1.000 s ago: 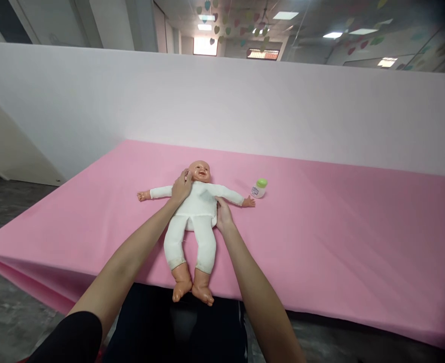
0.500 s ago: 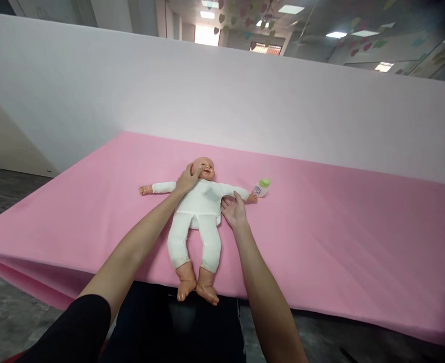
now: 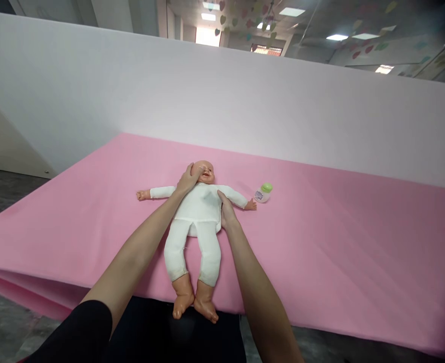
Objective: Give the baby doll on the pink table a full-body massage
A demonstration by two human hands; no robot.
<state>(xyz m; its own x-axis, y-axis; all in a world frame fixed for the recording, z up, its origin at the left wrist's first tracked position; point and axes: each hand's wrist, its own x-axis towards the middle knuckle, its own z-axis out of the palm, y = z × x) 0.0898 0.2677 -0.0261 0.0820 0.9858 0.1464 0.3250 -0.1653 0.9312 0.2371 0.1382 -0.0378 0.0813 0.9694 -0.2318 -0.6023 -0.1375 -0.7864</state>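
In front of the white wall (image 3: 301, 116), a pink cloth (image 3: 339, 242) is spread, with some soft folds. Upon it, also before the wall, there is a jar (image 3: 263, 193) with a green lid. Above the wall one can see bright ceiling lights (image 3: 292, 11), a window (image 3: 207, 36) and coloured hearts (image 3: 369, 49). Below the wall's left end, a grey floor (image 3: 3, 189) is visible.

Nothing is legible: the label (image 3: 259, 195) on the green-lidded jar (image 3: 264, 194) is too small.

A black sleeve (image 3: 80, 330) stops partway down the left arm (image 3: 137, 254); both forearms (image 3: 254, 275) are bare, the trousers (image 3: 142, 330) dark.
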